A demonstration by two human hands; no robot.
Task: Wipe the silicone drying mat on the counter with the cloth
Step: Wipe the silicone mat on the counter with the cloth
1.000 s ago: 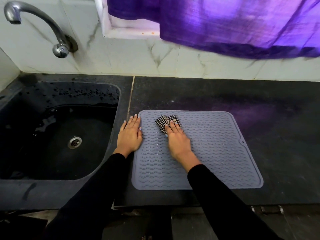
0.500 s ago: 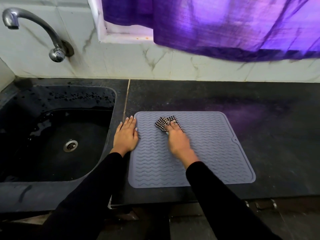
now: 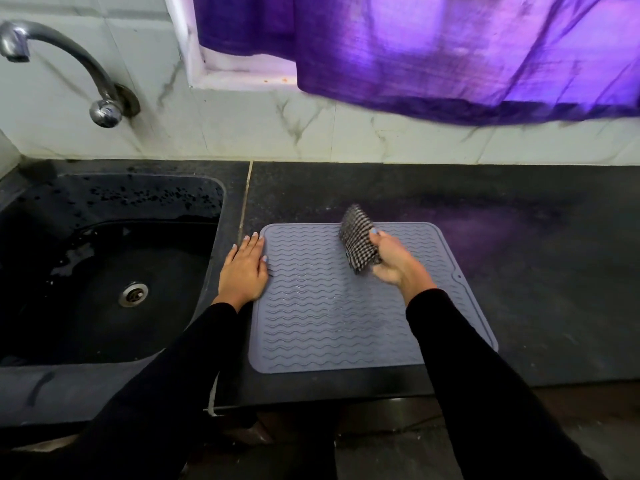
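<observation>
Grey silicone drying mat (image 3: 329, 323) flat on the dark table (image 3: 519, 271), just right of the black sink (image 3: 104, 271), wavy ridges across its face, a small tab on its right edge. Left hand (image 3: 244, 270) spread wide and flat, palm down, fingers together, pressed on the mat's far-left corner, partly on the table strip between mat and sink. Right hand (image 3: 394, 261) closed around a bunched black-and-white checked cloth (image 3: 358, 240), over the mat's far edge near the middle; cloth end sticking up past that edge, blurred, contact with the mat impossible to tell. Black sleeves on both arms. Curved metal tap (image 3: 69, 64) on the marbled tile wall above the sink; purple curtain (image 3: 433, 53) hanging over the window ledge behind.
</observation>
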